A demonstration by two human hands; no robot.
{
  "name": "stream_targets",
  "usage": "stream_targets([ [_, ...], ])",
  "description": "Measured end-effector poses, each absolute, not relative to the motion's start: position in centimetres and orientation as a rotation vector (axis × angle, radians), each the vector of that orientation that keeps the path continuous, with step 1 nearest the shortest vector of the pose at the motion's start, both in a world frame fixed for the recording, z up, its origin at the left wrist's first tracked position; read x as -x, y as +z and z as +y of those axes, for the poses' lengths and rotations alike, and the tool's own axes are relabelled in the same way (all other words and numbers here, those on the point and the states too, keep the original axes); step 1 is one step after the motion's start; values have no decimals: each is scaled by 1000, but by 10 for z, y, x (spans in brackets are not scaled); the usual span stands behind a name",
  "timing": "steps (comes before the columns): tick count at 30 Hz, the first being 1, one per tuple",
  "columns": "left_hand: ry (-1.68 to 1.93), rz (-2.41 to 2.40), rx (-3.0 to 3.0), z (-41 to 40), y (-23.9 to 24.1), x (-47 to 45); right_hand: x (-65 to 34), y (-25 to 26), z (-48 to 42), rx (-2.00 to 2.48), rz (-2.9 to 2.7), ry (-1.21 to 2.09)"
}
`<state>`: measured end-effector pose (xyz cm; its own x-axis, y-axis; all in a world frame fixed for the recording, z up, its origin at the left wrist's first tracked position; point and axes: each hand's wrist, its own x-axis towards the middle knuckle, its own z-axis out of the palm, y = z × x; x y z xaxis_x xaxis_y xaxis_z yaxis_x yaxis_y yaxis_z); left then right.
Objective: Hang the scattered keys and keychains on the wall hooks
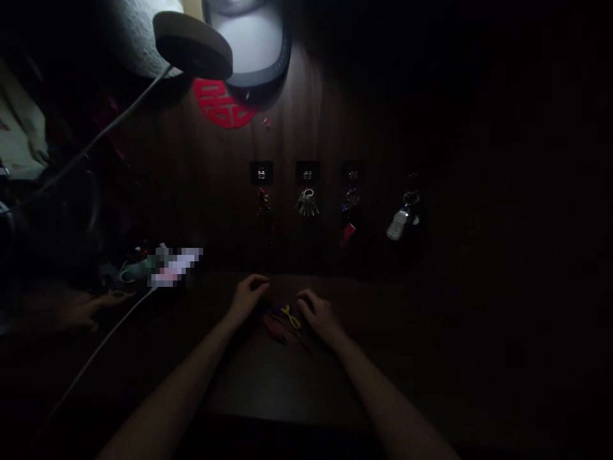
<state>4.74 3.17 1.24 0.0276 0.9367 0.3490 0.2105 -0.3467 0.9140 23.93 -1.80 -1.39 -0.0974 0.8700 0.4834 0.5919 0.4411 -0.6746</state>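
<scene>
My left hand (249,298) rests low on the dark tabletop, its fingers loosely curved and apart, with nothing seen in them. Opposite it, my right hand (322,315) lies in a similar curved pose, fingertips turned inward and nothing visible in its grasp. Between the two hands is a small dark-red item (275,328), perhaps cloth or a pouch; its kind is unclear in the dim light. A looped yellow cord (290,316) lies on top of it, close to my right fingertips.
Several key bunches hang from wall hooks, including silver keys (307,203) and a grey fob (399,225). A lamp (191,45) hangs upper left. At left, another person's hand (90,308) is near a lit phone-like screen (177,267) with a white cable (103,340).
</scene>
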Motion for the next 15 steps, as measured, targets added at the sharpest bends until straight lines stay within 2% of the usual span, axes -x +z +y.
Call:
stream_targets([
  [7,1213,1144,-1803,14,-3,-61,-239,-12,-19,1277,-1804,396],
  [15,935,1190,-2348,9,-11,-47,-236,-10,-24,1271,-1874,414],
])
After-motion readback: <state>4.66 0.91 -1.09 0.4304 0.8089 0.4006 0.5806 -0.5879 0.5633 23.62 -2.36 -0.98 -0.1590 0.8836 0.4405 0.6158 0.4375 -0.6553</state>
